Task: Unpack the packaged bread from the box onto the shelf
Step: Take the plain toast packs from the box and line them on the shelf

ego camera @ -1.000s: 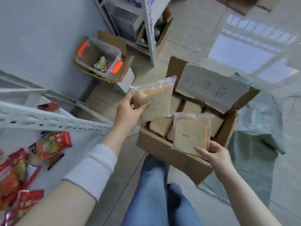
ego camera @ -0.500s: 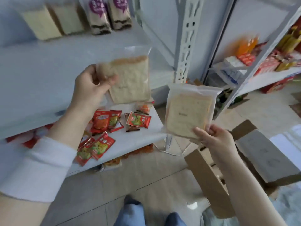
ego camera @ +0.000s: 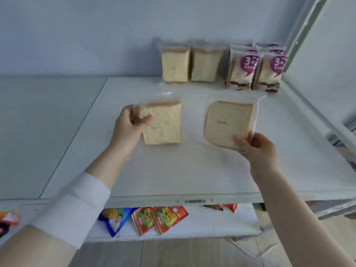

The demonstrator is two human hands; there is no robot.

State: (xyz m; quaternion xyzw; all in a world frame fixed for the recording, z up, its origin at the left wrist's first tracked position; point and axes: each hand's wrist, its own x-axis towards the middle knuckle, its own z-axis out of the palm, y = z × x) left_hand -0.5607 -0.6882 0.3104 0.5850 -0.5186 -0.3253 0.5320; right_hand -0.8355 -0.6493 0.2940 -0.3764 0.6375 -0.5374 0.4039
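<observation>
1. Landmark: the white shelf [ego camera: 192,170], seen from above and in front.
2. Left hand [ego camera: 129,130]: held over the middle of the shelf. Its grip is closed on the upper left corner of a clear bread packet [ego camera: 163,123], thumb on the front face. The packet is upright and faces the camera.
3. Right hand [ego camera: 258,147]: held over the shelf, right of the left hand. Its grip is closed on the lower right corner of a second bread packet [ego camera: 227,124], which is tilted slightly.
4. Whether either held packet touches the shelf surface cannot be told.
5. At the back of the shelf, against the wall, two bread packets [ego camera: 190,64] stand upright side by side.
6. Just right of these stand packets with purple labels [ego camera: 254,70], also upright.
7. Below the shelf, a lower shelf [ego camera: 202,226] carries red snack packets [ego camera: 159,218] and a blue packet [ego camera: 113,220].
</observation>
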